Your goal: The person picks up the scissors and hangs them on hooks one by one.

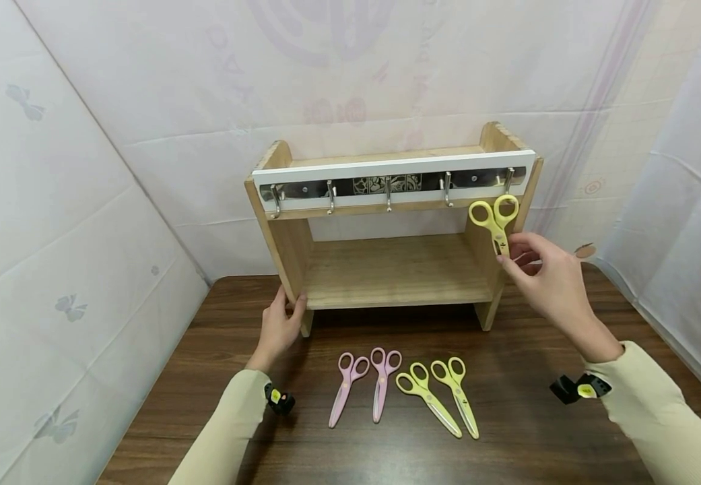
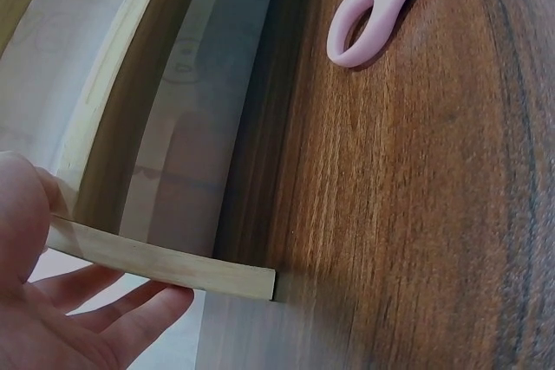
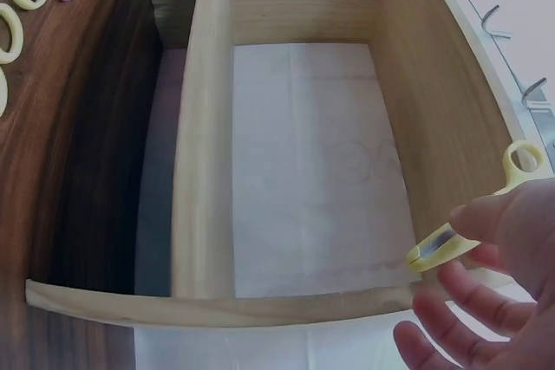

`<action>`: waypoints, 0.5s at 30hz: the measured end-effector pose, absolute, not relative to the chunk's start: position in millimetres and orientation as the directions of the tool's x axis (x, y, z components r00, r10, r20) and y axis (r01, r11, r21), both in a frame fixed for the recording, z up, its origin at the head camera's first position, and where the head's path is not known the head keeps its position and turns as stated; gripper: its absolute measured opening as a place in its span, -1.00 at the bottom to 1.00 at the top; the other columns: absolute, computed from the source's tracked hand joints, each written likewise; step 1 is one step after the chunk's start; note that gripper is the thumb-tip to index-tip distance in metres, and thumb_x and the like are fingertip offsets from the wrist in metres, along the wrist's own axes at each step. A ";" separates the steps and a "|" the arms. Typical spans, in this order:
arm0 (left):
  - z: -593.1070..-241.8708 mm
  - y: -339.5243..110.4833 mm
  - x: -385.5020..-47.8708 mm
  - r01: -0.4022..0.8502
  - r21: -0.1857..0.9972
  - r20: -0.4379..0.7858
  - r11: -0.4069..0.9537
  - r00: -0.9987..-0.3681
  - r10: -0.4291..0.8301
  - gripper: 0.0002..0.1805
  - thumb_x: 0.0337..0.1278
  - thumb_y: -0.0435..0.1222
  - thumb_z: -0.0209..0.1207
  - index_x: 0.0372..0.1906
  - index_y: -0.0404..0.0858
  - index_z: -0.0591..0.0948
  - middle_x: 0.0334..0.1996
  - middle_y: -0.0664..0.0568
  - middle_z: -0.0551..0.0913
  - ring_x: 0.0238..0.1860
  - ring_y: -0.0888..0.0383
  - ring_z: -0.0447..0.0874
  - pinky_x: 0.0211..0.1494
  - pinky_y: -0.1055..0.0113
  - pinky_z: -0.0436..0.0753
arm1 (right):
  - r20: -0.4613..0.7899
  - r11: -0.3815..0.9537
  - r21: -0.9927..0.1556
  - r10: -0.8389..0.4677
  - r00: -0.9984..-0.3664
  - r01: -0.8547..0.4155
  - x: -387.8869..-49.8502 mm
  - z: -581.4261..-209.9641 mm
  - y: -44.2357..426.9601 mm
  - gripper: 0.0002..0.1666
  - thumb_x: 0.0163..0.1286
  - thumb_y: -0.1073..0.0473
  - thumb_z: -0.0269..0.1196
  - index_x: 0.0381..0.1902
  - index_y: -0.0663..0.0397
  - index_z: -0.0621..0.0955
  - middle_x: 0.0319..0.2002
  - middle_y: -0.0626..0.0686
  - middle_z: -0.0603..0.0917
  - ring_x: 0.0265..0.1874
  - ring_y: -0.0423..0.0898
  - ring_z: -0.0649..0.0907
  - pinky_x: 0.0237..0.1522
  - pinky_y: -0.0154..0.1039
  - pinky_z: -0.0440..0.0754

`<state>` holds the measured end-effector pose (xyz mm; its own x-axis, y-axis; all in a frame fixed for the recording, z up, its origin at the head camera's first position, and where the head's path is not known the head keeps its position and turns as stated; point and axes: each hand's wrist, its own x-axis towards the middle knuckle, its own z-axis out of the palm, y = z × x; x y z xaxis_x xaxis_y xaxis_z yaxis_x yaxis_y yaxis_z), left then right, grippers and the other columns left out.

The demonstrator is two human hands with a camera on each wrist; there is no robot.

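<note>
lit brightly and evenly in the head view, seemingly from above, with deep shadow beneath the wooden rack [image 1: 395, 269], glints along the metal strip [image 1: 407, 182] and a faint sheen on the brown tabletop [image 1: 386, 458]. dimmer and softer in both wrist views, with the rack's edges bowed by wide-angle distortion. washed out to near white at upper right in the right wrist view.

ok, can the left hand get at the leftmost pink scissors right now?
Probably yes: nothing shows between the left hand and the leftmost pink scissors, which lie nearby. It grips the shelf, though, so would likely need to let go first.
</note>
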<state>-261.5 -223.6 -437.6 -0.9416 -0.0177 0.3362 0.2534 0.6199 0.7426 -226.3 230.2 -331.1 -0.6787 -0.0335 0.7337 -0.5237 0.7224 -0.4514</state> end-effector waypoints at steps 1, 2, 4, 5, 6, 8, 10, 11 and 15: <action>-438.2 -224.1 -261.8 0.253 0.743 0.336 0.620 -0.942 -0.017 -0.48 0.60 -0.13 0.04 0.45 -0.29 0.36 0.21 -0.33 0.61 0.16 -0.27 0.65 -0.03 -0.11 0.76 | 0.731 0.727 -0.449 -0.036 -0.681 -0.519 -224.9 -333.0 230.8 -0.66 0.26 0.31 0.48 -0.01 0.21 0.70 -0.35 0.12 0.73 -0.42 -0.40 0.61 -0.36 -0.71 0.48; -438.3 -224.3 -261.6 0.252 0.743 0.335 0.619 -0.942 -0.018 -0.48 0.60 -0.13 0.04 0.46 -0.29 0.36 0.21 -0.33 0.61 0.16 -0.27 0.65 -0.03 -0.11 0.76 | 0.729 0.733 -0.444 -0.039 -0.683 -0.516 -223.1 -335.3 231.4 -0.60 0.24 0.31 0.49 0.04 0.21 0.68 -0.33 0.12 0.73 -0.43 -0.33 0.64 -0.37 -0.70 0.47; -438.8 -224.6 -261.9 0.254 0.743 0.335 0.619 -0.942 -0.016 -0.48 0.60 -0.14 0.04 0.45 -0.29 0.37 0.20 -0.34 0.61 0.16 -0.26 0.66 -0.02 -0.11 0.76 | 0.730 0.743 -0.427 -0.053 -0.681 -0.515 -219.3 -341.7 232.6 -0.47 0.21 0.31 0.51 0.15 0.21 0.64 -0.30 0.13 0.73 -0.45 -0.17 0.69 -0.39 -0.67 0.48; -439.0 -224.7 -262.1 0.256 0.743 0.338 0.618 -0.941 -0.016 -0.49 0.60 -0.14 0.05 0.45 -0.30 0.37 0.20 -0.34 0.61 0.15 -0.26 0.66 -0.01 -0.11 0.76 | 0.731 0.746 -0.419 -0.059 -0.679 -0.517 -216.8 -345.5 233.0 -0.40 0.20 0.32 0.52 0.20 0.22 0.61 -0.29 0.14 0.72 -0.46 -0.08 0.71 -0.39 -0.66 0.47; -439.2 -224.8 -262.3 0.259 0.744 0.340 0.616 -0.940 -0.016 -0.49 0.59 -0.14 0.05 0.44 -0.30 0.37 0.19 -0.34 0.61 0.15 -0.26 0.67 -0.01 -0.11 0.76 | 0.733 0.747 -0.415 -0.063 -0.677 -0.519 -214.7 -350.0 233.3 -0.33 0.18 0.33 0.53 0.25 0.22 0.57 -0.28 0.16 0.72 -0.47 -0.03 0.71 -0.40 -0.64 0.48; -438.9 -224.7 -262.3 0.262 0.748 0.343 0.610 -0.939 -0.016 -0.50 0.59 -0.15 0.06 0.43 -0.30 0.38 0.18 -0.34 0.62 0.14 -0.26 0.67 -0.01 -0.11 0.76 | 0.732 0.747 -0.415 -0.065 -0.678 -0.519 -210.1 -359.7 233.3 -0.20 0.16 0.35 0.53 0.35 0.20 0.49 -0.25 0.17 0.71 -0.45 0.02 0.71 -0.40 -0.62 0.48; -439.2 -224.9 -262.9 0.267 0.748 0.348 0.608 -0.937 -0.017 -0.50 0.59 -0.15 0.06 0.43 -0.30 0.38 0.18 -0.34 0.62 0.14 -0.26 0.67 -0.02 -0.10 0.76 | 0.725 0.743 -0.427 -0.059 -0.686 -0.515 -205.7 -371.4 232.8 -0.09 0.14 0.38 0.54 0.43 0.18 0.40 -0.23 0.18 0.70 -0.44 0.01 0.69 -0.42 -0.61 0.50; -439.1 -224.9 -263.0 0.268 0.749 0.350 0.606 -0.937 -0.018 -0.50 0.59 -0.16 0.06 0.43 -0.29 0.39 0.18 -0.34 0.62 0.14 -0.26 0.67 -0.02 -0.10 0.76 | 0.719 0.743 -0.434 -0.055 -0.693 -0.509 -203.4 -377.5 232.0 -0.05 0.13 0.38 0.54 0.45 0.17 0.37 -0.22 0.18 0.70 -0.44 0.00 0.67 -0.43 -0.60 0.51; -438.7 -225.1 -263.4 0.273 0.749 0.352 0.603 -0.936 -0.014 -0.48 0.58 -0.16 0.06 0.46 -0.29 0.37 0.20 -0.34 0.61 0.14 -0.26 0.67 -0.03 -0.10 0.77 | 0.681 0.747 -0.454 -0.061 -0.729 -0.486 -193.9 -401.7 227.4 0.01 0.12 0.37 0.54 0.48 0.17 0.32 -0.24 0.16 0.68 -0.45 -0.04 0.65 -0.46 -0.50 0.58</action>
